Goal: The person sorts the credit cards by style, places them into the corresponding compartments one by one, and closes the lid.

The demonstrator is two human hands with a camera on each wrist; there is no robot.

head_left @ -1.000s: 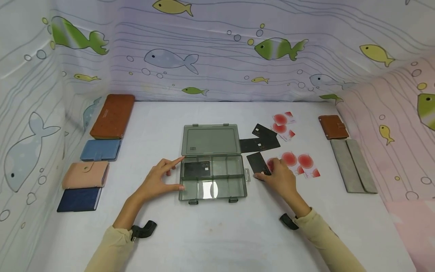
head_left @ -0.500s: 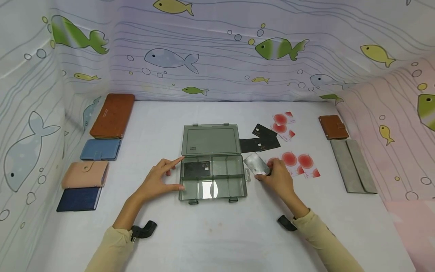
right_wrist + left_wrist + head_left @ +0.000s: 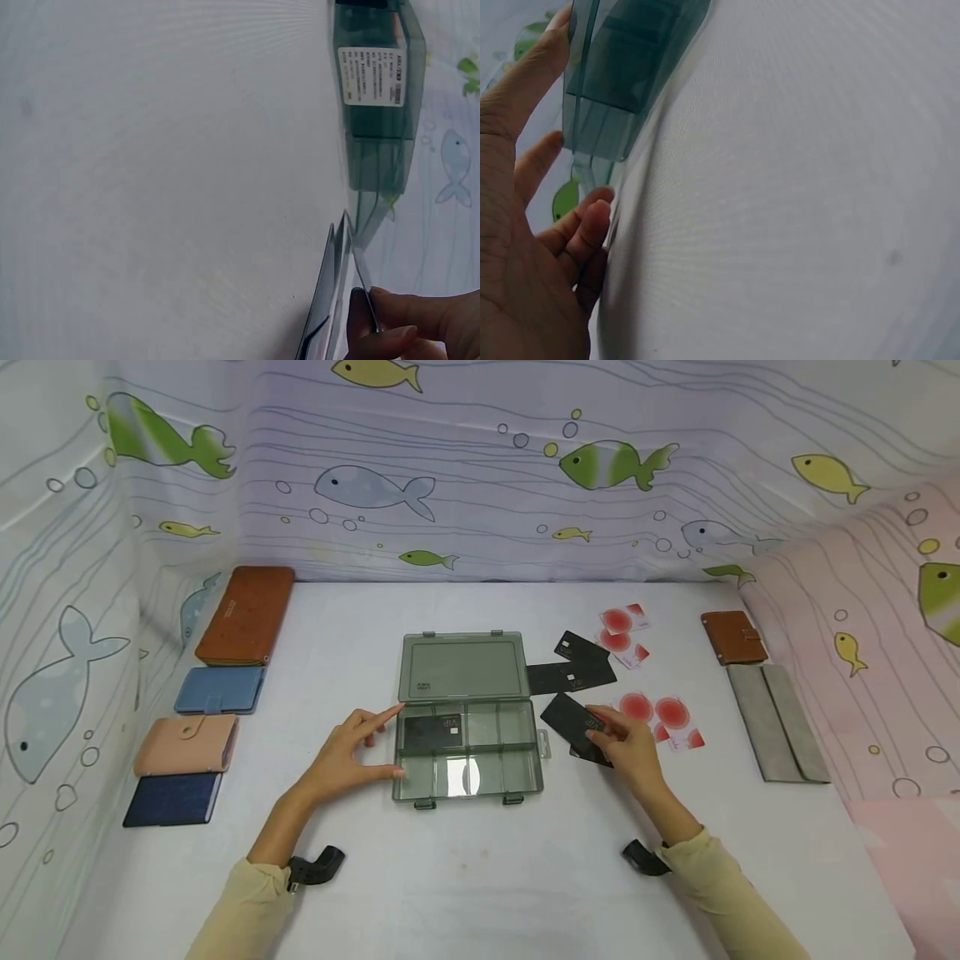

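In the head view, a smoky green plastic compartment box (image 3: 504, 774) lies with its lid (image 3: 465, 666) laid back. A black VIP card (image 3: 431, 732) sits at its upper left compartments. My left hand (image 3: 347, 753) rests on the box's left side, index finger at the hinge corner and thumb lower down. My right hand (image 3: 628, 745) pinches a black card (image 3: 567, 724) right of the box, raised at an angle. Beneath it shows an edge of another black card (image 3: 597, 759). The right wrist view shows the pinched card (image 3: 362, 271) edge-on between thumb and finger.
Black cards (image 3: 551, 679) and red-and-white cards (image 3: 617, 622) lie beyond the right hand; more red-and-white cards (image 3: 671, 713) lie beside it. A brown wallet (image 3: 731, 637) and grey pouch (image 3: 772, 727) stand right. A brown purse (image 3: 247, 614) and several smaller cases (image 3: 220, 689) line the left.
The right hand has lifted a black card off the table. Its silver side showed half a second ago; now its black VIP side faces up. The left hand has stayed on the box.
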